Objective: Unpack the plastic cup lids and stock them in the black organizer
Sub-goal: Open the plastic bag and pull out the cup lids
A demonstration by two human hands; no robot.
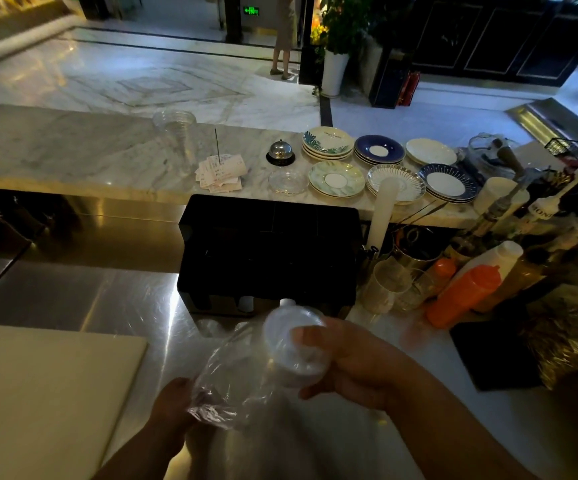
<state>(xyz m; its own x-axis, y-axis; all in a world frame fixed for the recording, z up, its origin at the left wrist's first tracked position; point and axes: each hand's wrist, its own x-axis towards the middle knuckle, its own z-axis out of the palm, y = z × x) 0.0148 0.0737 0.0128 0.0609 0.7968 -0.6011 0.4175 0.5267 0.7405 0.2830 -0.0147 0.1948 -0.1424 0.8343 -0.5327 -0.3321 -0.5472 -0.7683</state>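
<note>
My right hand [353, 362] grips a short stack of white plastic cup lids [292, 344], held sideways just in front of the black organizer [267, 251]. The stack's lower end still sits in the mouth of a clear plastic bag [232, 382]. My left hand [173, 407] pinches the crumpled closed end of that bag, down and to the left of the lids. The organizer stands on the steel counter, its compartments dark; small white items show in its lower front openings.
A cream cutting board [38, 393] lies at the left. Orange and white squeeze bottles [464, 296], glasses and syrup bottles crowd the right. The marble ledge behind holds stacked saucers [336, 178], a service bell [280, 153], receipts on a spike and clear cups [176, 133].
</note>
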